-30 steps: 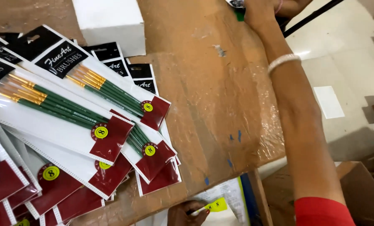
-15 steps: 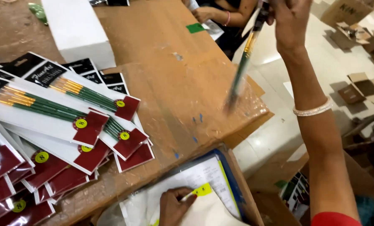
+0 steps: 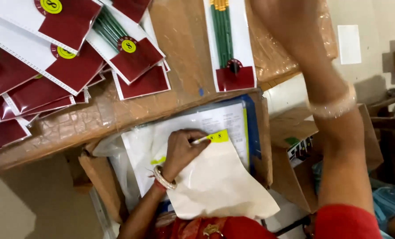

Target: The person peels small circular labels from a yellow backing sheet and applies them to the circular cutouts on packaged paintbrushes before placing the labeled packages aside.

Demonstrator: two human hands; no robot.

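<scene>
- Left hand (image 3: 182,148) sits low in the middle of the view, fingers pinched on a small yellow sticker strip (image 3: 217,136) at the top corner of a loose cream backing sheet (image 3: 217,181). There's a beaded bracelet (image 3: 163,178) on that wrist.
- Sticker strip and sheet lie on a stack of white papers (image 3: 206,121) in a clear plastic sleeve, with a blue folder edge (image 3: 252,128) showing along the right side. The whole lot sits in an open cardboard box (image 3: 95,170) just below the desk edge.
- Right hand is up at the top of the frame, blurred and mostly cut off, so I honestly can't tell if it's gripping anything or loose. Only the forearm (image 3: 334,146) shows properly, with a white bangle (image 3: 334,106) and a red sleeve (image 3: 345,221) at the bottom.
- Just left of that arm, a single paintbrush pack (image 3: 230,44) lies flat on the desk (image 3: 184,57): white card, green handles, dark red pocket at the lower end, near the desk edge and right above the papers.
- Further left, a fanned heap of the same packs (image 3: 65,57) overlaps itself, dark red pockets with round yellow stickers, well apart from the single one.
- Desk is wrapped in brown paper under shiny clear tape.
- Another cardboard box (image 3: 295,146) sits below on the right.
</scene>
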